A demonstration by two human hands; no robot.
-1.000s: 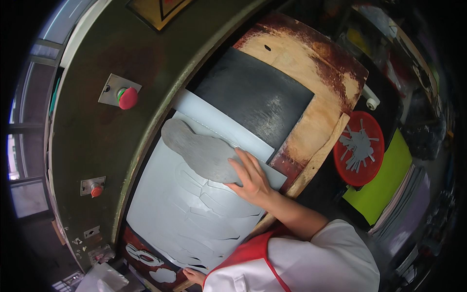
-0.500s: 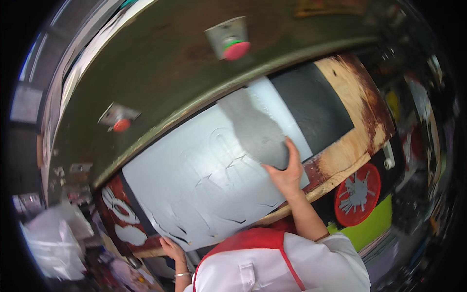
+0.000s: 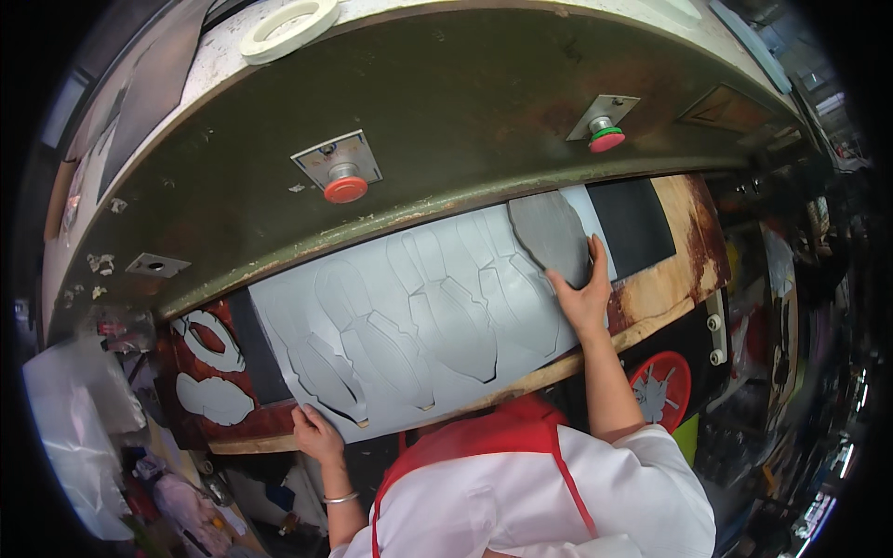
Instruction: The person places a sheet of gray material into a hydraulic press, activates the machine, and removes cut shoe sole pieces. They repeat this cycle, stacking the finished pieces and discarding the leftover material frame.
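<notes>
A large light grey sheet [image 3: 437, 307] with several cut outlines lies on the press bed under the dark green machine head [image 3: 446, 112]. My right hand [image 3: 581, 298] lies flat on the right end of the sheet, touching a darker grey oval piece [image 3: 551, 232] that rests on it. My left hand [image 3: 316, 432] presses on the sheet's lower left corner at the bed's front edge. Beside the oval piece, a black mat [image 3: 634, 223] covers the rusty board [image 3: 693, 246].
Two red push buttons [image 3: 345, 189] [image 3: 606, 140] sit on the machine head. A roll of white tape [image 3: 288, 28] lies on top. Grey cut shapes [image 3: 212, 398] rest on a red surface at left. A red round sign [image 3: 660, 389] is at lower right.
The view has swung so the machine head now fills the top. My right hand stays on the oval piece, and my left hand has come onto the sheet's lower left corner.
</notes>
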